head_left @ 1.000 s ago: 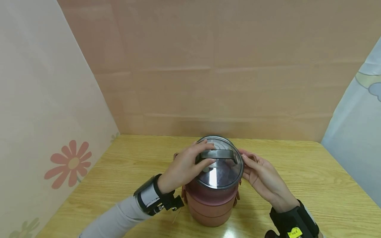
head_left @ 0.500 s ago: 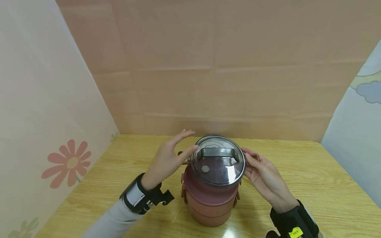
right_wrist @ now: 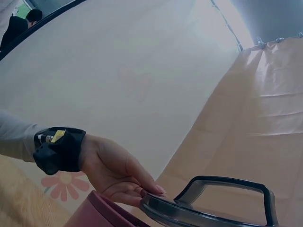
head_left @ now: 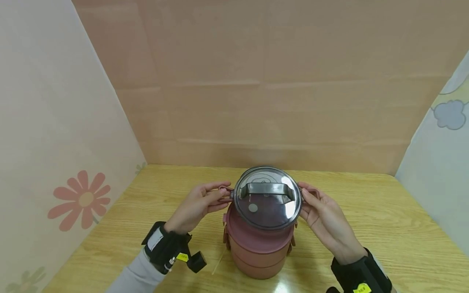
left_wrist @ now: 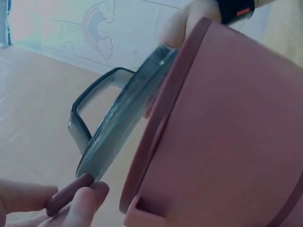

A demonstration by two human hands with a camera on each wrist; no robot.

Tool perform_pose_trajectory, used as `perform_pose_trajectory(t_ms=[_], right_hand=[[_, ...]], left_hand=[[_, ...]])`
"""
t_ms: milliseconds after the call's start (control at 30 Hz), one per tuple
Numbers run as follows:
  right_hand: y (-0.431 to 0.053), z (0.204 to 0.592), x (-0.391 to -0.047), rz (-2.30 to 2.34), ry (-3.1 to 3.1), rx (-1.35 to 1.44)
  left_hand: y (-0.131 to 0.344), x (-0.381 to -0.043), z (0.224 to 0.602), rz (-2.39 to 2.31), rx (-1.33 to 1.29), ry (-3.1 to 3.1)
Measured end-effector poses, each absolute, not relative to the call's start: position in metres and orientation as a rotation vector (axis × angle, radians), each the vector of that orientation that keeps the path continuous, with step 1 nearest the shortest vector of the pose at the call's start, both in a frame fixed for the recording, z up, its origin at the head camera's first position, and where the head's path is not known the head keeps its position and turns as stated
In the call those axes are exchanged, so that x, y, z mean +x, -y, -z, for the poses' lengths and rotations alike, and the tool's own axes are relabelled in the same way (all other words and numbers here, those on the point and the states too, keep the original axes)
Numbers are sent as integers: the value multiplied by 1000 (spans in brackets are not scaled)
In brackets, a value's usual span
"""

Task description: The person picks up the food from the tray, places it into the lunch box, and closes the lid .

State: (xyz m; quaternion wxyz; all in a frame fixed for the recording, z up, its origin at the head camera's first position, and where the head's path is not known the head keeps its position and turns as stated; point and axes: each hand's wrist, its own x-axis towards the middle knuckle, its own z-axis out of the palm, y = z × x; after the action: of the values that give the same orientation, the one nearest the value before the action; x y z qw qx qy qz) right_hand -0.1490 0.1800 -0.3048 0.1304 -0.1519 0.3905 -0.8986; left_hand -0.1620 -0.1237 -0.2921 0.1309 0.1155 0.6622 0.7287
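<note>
A pink stacked lunch box stands upright on the table. Over its top is a round clear grey lid with an arched handle. From the side, in the left wrist view, a gap separates the lid from the pink rim. My left hand pinches the pink latch on the lid's left side between thumb and fingers. At the opposite edge, my right hand holds the lid's right latch with thumb and fingertips. Its fingertips are partly hidden.
The wooden table ends at a beige sheet behind. White patterned sheets flank it, one with a red flower. A thin straw-coloured strip lies left of the lunch box. More latches line the box's side.
My left hand let go of the lid's handle, moved left and took hold of the left latch. The lid turned slightly, its handle now sloping down to the right. My right hand stayed at the right latch.
</note>
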Motion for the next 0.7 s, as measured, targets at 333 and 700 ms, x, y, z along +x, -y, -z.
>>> perform_pose_trajectory(t_ms=[333,700], right_hand=[[-177,304,-142,2513,-1490,-416],[-171,302,-133,2339,-1985,-328]], left_hand=[[129,-154,293,-2165,281,-1849],[133,-139,294,-2212,182,-1787]])
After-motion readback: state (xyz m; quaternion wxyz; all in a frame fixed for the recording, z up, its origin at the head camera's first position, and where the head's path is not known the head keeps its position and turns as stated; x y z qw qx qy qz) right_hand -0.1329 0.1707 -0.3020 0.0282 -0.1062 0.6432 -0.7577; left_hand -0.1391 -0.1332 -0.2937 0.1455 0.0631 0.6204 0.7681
